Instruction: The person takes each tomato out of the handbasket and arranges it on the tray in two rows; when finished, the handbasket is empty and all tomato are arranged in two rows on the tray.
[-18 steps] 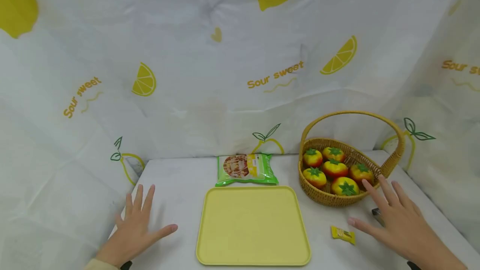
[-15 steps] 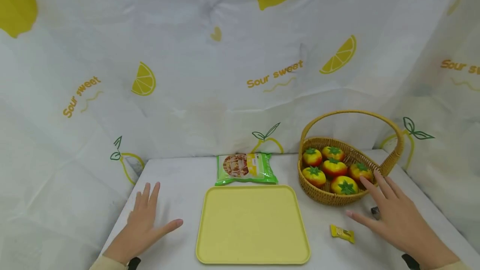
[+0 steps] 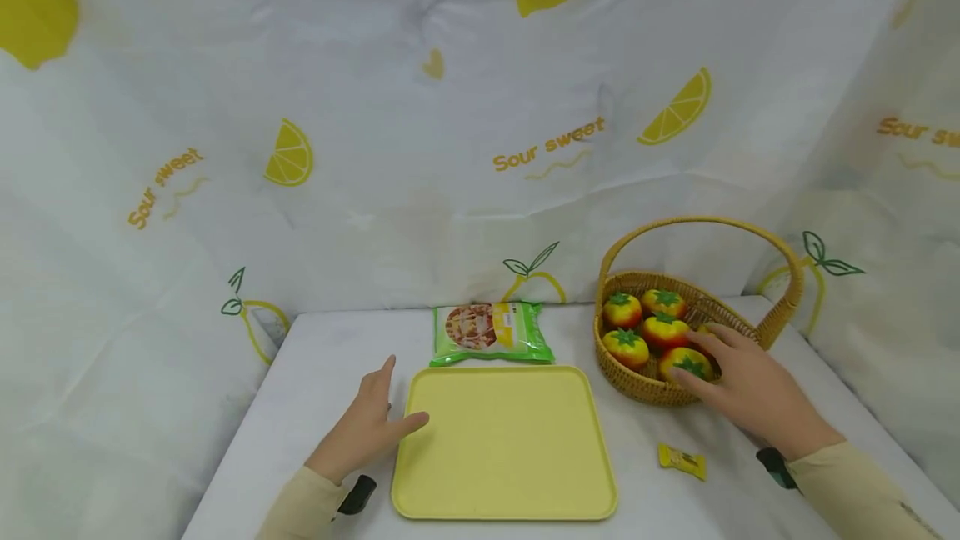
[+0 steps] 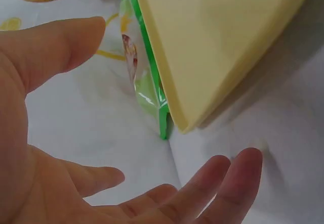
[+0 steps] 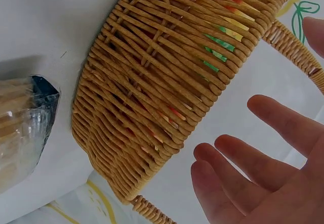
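Observation:
My right hand (image 3: 753, 390) is over the near right rim of a wicker basket (image 3: 637, 386), thumb and fingers spread. Under its fingertips lie yellow-red tomato-like fruits (image 3: 625, 347) with green leafy tops; it overlaps two of them in the head view. In the right wrist view the fingers (image 5: 253, 168) stand bent beside the woven basket side (image 5: 152, 77), nothing between them. My left hand (image 3: 367, 427) hovers at the left edge of a yellow tray (image 3: 506, 444), thumb over the rim. The left wrist view shows its thumb and fingers (image 4: 238, 183) spread apart, below the tray corner (image 4: 187, 115).
A green snack bag (image 3: 491, 333) lies behind the tray. A small yellow wrapped candy (image 3: 682, 461) is on the table right of the tray. A clear package with a dark end (image 5: 25, 128) lies by the basket. A lemon-print cloth (image 3: 405, 215) hangs at the back.
My left hand has moved right, from beside the tray to its left edge. My right hand has moved left, farther over the basket and its fruits. Tray, basket and candy stay put.

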{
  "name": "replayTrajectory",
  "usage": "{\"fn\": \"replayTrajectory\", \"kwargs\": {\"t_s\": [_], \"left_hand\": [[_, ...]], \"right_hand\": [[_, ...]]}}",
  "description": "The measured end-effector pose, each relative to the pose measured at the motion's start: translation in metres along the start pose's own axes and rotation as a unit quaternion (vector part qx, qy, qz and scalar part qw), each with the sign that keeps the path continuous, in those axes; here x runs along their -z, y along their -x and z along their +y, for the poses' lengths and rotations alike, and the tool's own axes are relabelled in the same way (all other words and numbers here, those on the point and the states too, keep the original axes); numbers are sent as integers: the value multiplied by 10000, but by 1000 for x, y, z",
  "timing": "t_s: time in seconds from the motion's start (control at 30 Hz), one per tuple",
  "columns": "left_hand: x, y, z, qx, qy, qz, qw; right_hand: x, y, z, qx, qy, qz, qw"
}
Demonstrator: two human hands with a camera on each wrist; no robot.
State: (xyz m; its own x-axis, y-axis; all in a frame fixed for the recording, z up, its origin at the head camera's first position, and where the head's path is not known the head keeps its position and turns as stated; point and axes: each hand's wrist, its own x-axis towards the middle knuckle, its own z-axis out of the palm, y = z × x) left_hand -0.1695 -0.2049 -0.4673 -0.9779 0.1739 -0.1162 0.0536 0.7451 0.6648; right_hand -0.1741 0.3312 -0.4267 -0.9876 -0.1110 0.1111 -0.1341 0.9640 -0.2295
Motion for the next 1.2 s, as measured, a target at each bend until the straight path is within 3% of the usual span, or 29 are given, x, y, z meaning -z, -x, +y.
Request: {"fn": "replayTrajectory", "kwargs": {"t_s": [0.23,0.53,0.63,0.93,1.2], "left_hand": [[-5,-12,3,351,-99,71,9993],[-7,-16,2,483,-186,176,9985],[-10,-18,1,392,-150,150,9990],[-11,-24,-8,631,456,-143,9969],[-8,-32,-16,720,1005,-561,9907]], "right_hand": [[-2,-15,-4,-135,-74,-181,9997],[-3,-28,-12,-171,-67,-325,9993],[-4,-31,-13,-168,-23,-353,9992],[-2,-37,-15,-558,20,-631,9964],[-6,-36,-15,-714,-26,-610,9956]]}}
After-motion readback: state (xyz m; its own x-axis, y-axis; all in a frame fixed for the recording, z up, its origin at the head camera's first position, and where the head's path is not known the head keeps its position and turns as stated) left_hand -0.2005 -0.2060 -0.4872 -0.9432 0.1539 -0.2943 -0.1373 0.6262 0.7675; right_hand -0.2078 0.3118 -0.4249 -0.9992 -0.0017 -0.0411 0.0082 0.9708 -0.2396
